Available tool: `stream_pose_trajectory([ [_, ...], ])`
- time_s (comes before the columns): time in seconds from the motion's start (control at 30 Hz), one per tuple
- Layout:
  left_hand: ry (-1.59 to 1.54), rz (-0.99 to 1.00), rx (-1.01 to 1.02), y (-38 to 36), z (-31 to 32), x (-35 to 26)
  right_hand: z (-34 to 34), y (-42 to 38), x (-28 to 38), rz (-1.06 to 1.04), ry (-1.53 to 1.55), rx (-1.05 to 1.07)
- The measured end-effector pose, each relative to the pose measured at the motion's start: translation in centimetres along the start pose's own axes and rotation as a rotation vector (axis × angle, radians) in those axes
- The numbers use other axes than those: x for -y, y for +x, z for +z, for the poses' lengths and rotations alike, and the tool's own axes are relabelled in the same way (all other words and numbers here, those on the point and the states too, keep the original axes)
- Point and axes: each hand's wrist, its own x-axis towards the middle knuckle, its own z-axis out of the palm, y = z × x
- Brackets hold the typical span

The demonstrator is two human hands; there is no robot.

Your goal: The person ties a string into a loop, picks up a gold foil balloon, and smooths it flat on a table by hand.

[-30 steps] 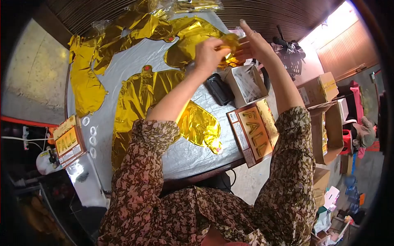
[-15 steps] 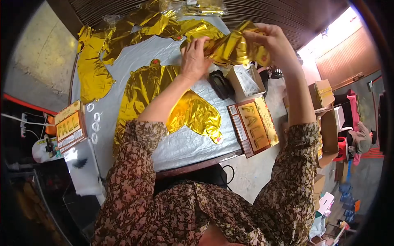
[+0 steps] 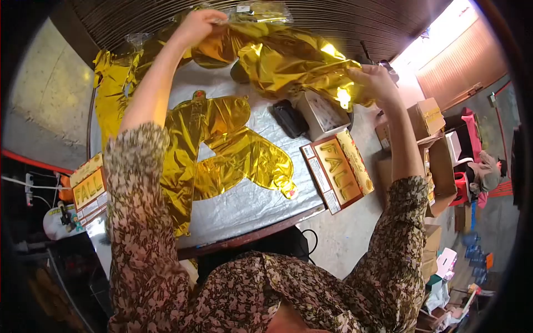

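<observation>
A deflated gold foil balloon (image 3: 283, 58) is stretched out between my two hands above the far part of the table. My left hand (image 3: 200, 26) is closed on its upper left end. At its right end, my right hand (image 3: 377, 86) grips the crinkled foil, some fingers hidden behind the wrist and film. Another flat gold foil balloon (image 3: 250, 158) lies on the silvery table cover (image 3: 239, 213) nearer to me. More gold foil (image 3: 114, 83) is spread along the left and far side, partly behind my left arm.
A black case (image 3: 290, 118) and an open white box (image 3: 322, 115) stand below my right hand. A FALL package (image 3: 338, 172) lies at the table's right edge, another FALL package (image 3: 89, 188) at the left. Clear plastic packets (image 3: 266, 12) lie at the back; cardboard boxes (image 3: 438, 172) stand at right.
My left hand has swung up and to the left, and the bunched foil is now pulled out wide. My right hand has moved slightly down and right, still gripping its end.
</observation>
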Motion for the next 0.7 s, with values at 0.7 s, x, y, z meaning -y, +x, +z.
stream_pose_trajectory([
  [0.7, 0.006, 0.323, -0.086, -5.8, 19.0, -4.5, 9.3, 11.4, -5.5, 0.179, 0.327, -0.014],
])
